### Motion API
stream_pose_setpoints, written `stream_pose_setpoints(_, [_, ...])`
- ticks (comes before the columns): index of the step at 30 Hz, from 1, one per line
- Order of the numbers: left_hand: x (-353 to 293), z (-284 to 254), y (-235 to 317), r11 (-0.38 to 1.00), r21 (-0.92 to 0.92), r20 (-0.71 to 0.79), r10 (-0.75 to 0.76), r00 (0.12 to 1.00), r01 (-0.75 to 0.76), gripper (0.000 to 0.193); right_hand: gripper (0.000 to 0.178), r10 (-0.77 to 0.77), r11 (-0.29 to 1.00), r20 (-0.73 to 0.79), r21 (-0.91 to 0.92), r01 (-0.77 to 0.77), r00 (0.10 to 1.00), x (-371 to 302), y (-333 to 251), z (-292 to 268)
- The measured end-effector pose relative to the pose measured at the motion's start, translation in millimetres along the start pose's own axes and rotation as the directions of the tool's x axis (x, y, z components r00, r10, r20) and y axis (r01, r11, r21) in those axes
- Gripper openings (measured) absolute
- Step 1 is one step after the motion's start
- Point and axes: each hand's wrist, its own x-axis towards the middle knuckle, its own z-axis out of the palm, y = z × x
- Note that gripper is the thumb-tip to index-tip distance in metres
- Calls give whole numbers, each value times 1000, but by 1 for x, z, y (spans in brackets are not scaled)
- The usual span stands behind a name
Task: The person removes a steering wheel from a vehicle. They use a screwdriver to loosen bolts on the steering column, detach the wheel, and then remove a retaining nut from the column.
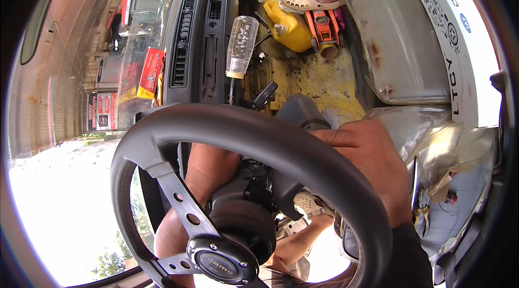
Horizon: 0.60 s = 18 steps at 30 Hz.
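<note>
Head view: looks down on the driver's place of a vehicle.
Black padded steering wheel with drilled metal spokes (259,128): fills the foreground, blocks much of the area behind.
Dark grey curved plastic column piece (300,111): sits just beyond the rim, near the middle.
Right hand (373,153): rests past the rim's right side, apparently against the column piece; cannot tell whether spread, pressed together or pinching, with the fingertips hidden.
Left hand (213,165): reaches behind the rim, mostly covered; cannot tell the state of the fingers.
Handling: probably light and stiff, smooth enough to slip a little, perhaps brittle along thin edges; best held by the broad sides, clear of the slim black stalk (265,95).
Clear-handled screwdriver with a pale yellow collar (241,45): slants beside the dark grey dashboard (213,45), well apart from the right hand.
Bright yellow plastic jug (292,28): sits on the worn yellow floor (308,77), just beside an orange metal jack-like tool (324,28).
Pliers with yellow handles (422,218): lie at right, beyond the right wrist.
</note>
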Motion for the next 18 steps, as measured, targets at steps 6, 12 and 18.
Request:
stream_pose_setpoints(6, [-6, 6, 7, 963, -75, -102, -265, 959, 258, 22, 42, -106, 993, 6, 54, 105, 994, -4, 7, -10])
stream_pose_setpoints(12, [0, 1, 12, 962, -264, -280, -5, 960, -72, 22, 25, -94, 958, -235, 242, 152, 967, -3, 10, -4])
stream_pose_setpoints(18, [35, -5, 23, 873, -393, 25, 323, 946, -288, 33, 24, -49, 922, -344, 345, 175, 938, 6, 6, -12])
